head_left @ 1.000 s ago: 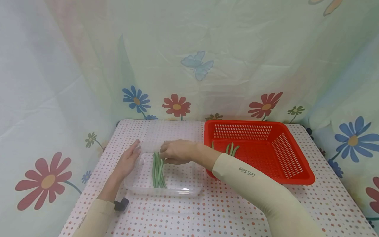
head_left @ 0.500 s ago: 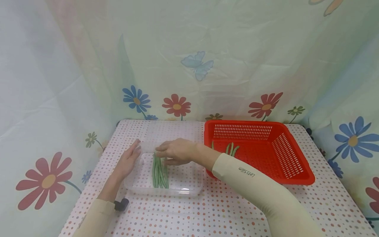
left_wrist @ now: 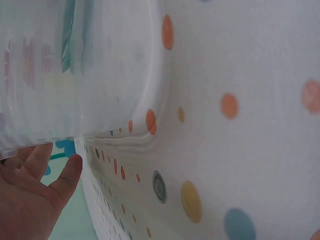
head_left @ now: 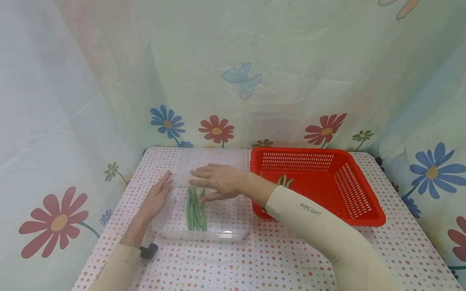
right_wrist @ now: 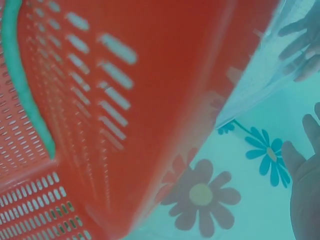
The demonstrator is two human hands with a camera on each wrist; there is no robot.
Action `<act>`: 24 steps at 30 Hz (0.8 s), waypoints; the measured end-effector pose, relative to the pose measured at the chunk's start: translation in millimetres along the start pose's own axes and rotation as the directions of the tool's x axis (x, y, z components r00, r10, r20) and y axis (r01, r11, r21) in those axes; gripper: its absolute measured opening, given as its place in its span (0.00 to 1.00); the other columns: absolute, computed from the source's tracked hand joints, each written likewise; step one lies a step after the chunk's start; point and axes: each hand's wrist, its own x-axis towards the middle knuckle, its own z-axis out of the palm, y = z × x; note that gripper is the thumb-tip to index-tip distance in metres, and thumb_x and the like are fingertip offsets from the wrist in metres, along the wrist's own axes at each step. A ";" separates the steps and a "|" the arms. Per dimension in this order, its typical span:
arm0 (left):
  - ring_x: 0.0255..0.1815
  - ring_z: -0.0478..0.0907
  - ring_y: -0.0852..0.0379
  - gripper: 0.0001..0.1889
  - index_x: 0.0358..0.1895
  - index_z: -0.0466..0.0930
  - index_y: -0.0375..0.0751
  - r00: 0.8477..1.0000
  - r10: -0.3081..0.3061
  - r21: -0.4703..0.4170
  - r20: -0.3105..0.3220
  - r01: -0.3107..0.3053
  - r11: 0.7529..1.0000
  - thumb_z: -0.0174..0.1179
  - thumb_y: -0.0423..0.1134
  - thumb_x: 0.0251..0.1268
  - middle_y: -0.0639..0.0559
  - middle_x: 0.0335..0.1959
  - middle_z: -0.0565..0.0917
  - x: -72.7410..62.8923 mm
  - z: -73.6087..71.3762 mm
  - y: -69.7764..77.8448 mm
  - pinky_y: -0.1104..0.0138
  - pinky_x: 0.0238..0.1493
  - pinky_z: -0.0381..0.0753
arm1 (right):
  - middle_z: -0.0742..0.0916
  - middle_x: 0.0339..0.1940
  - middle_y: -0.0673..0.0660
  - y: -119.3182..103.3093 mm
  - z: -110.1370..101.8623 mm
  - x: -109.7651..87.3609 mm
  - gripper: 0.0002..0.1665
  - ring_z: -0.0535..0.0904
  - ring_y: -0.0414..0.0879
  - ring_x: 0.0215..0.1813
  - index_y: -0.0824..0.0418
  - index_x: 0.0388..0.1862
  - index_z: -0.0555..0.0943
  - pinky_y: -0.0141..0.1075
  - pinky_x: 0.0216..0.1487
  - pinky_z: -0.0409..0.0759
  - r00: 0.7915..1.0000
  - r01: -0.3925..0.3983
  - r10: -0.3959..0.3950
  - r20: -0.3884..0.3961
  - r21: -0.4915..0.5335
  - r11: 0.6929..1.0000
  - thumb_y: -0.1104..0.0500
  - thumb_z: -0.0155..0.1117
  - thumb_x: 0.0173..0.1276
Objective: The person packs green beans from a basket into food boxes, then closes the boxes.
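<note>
Green beans are lying in a clear container; the left hand, grasping nothing, is resting beside it; the right hand, fingers spread and empty, is hovering above. Rightward, a red basket is holding other beans.

rt sleeve, pale cream, has small dark print near wrist end: "let'sslim" afaict, one line, words run together, spelling approx, tiny from where i'm standing. lt sleeve has a faint mark too, along outer edge of forearm, too small + blurred to read.
</note>
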 end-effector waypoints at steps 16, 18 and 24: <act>0.86 0.54 0.42 0.30 0.86 0.46 0.53 1.000 0.014 0.006 -0.008 -0.014 1.000 0.38 0.48 0.88 0.48 0.87 0.53 0.0 -0.3 -0.9 0.44 0.86 0.50 | 0.56 0.88 0.48 23.4 9.4 -30.5 0.46 0.51 0.47 0.88 0.41 0.87 0.51 0.50 0.89 0.50 0.999 -0.051 0.051 0.000 0.002 0.999 0.26 0.44 0.78; 0.86 0.54 0.42 0.30 0.86 0.46 0.53 1.000 0.008 0.009 -0.010 -0.008 1.000 0.38 0.48 0.88 0.49 0.87 0.53 -0.2 -0.4 -0.7 0.44 0.86 0.50 | 0.57 0.88 0.49 26.1 10.5 -34.2 0.45 0.52 0.48 0.88 0.42 0.87 0.52 0.50 0.89 0.51 0.998 -0.055 0.055 -0.012 0.003 0.998 0.27 0.44 0.78; 0.86 0.54 0.42 0.30 0.86 0.46 0.52 1.000 0.012 0.009 -0.013 -0.012 1.000 0.38 0.48 0.88 0.49 0.87 0.53 0.4 0.0 -1.2 0.44 0.86 0.50 | 0.60 0.87 0.50 34.9 14.8 -47.7 0.44 0.55 0.48 0.87 0.42 0.86 0.55 0.49 0.88 0.51 0.996 -0.086 0.087 -0.029 0.021 0.996 0.27 0.46 0.79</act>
